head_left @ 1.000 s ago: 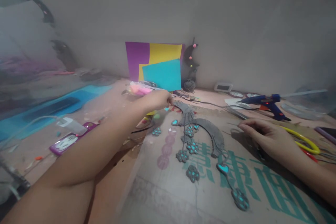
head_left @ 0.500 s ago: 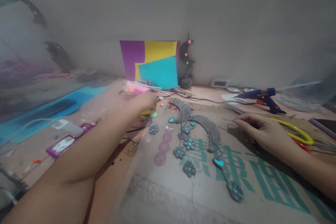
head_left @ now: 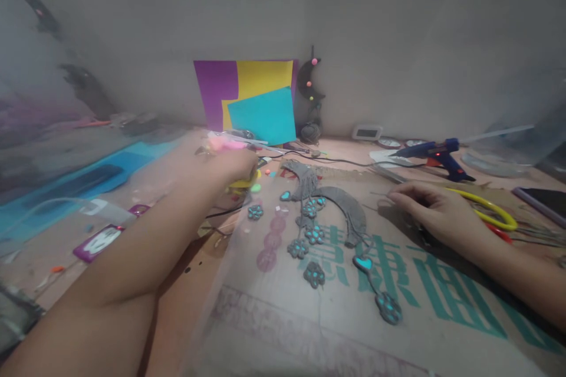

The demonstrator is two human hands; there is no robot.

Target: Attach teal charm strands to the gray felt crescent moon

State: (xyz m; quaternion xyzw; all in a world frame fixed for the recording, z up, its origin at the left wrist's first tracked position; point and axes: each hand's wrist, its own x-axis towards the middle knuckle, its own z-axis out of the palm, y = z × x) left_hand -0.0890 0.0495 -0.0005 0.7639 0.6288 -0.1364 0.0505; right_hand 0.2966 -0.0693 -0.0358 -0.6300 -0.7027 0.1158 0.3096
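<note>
Head view: nearest you, board point(head_left: 354, 333) with green lettering. On it, a paw charm point(head_left: 389, 307) joined by cord to a blue heart point(head_left: 364, 263); a second paw point(head_left: 314, 275) lies left of them. Just beyond, the grey crescent point(head_left: 345, 203) lies flat mid-board, more paws about its left part. Your right hand point(head_left: 431, 206) rests to its right, fingers loosely curled, thumb near forefinger (can't tell if anything is pinched); yellow handle point(head_left: 490, 206) beside it. Your left hand point(head_left: 241, 165) reaches past the board's left edge, by a green bead point(head_left: 255, 188) and a pink bundle point(head_left: 223, 142). Its fingertips are hidden; can't tell whether you grip anything. Farther off: glue gun point(head_left: 442, 159), red light showing; blue sheet point(head_left: 265, 118) against the wall.

Step, by my reading: picking among small parts for the crescent. Next move likely calls for a light fingertip pinch, neighbouring beads left undisturbed.
</note>
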